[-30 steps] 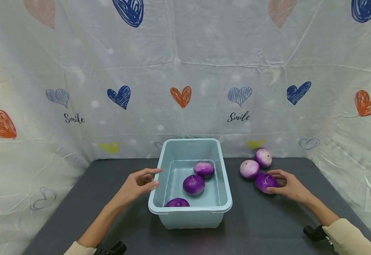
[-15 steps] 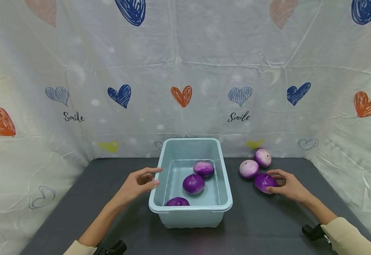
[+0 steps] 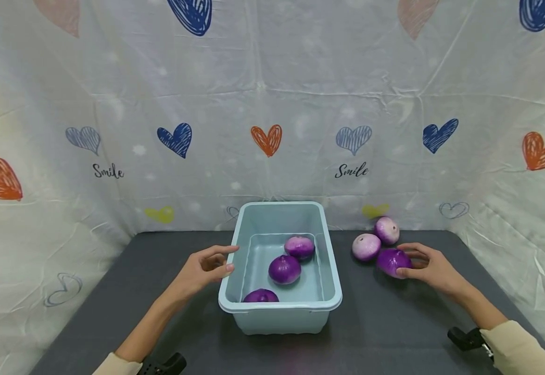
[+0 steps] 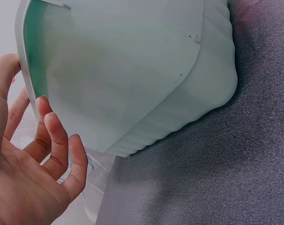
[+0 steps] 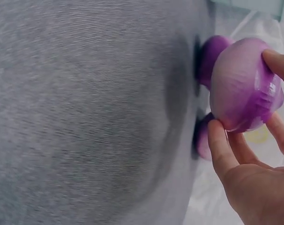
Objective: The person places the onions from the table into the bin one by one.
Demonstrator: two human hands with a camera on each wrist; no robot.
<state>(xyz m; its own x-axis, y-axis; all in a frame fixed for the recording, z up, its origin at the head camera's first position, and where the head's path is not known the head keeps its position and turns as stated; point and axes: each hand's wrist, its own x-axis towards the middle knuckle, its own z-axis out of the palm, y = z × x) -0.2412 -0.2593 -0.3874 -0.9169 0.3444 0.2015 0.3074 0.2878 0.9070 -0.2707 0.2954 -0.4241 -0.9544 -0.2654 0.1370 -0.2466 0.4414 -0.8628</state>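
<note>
My right hand [image 3: 433,268] holds a purple onion [image 3: 391,261] with thumb and fingertips spread round it. In the right wrist view this onion [image 5: 247,86] stands off the dark cloth, with a shadow beside it. Two paler purple onions, a near one [image 3: 366,247] and a far one [image 3: 387,230], lie just behind it. My left hand [image 3: 205,268] is at the left rim of a light blue plastic bin [image 3: 279,324]. Its thumb and forefinger lie at the rim, the other fingers loosely bent outside the wall. Three purple onions [image 3: 284,270] lie inside the bin.
A dark grey cloth [image 3: 366,333] covers the table. Behind it hangs a pale curtain [image 3: 300,104] printed with hearts and the word Smile. The bin's far end stands close to the curtain, and black straps [image 3: 466,338] sit at the wrists.
My right hand has moved slightly up and to the right with the onion, away from the two pale ones. The left hand and the bin have stayed in place.
</note>
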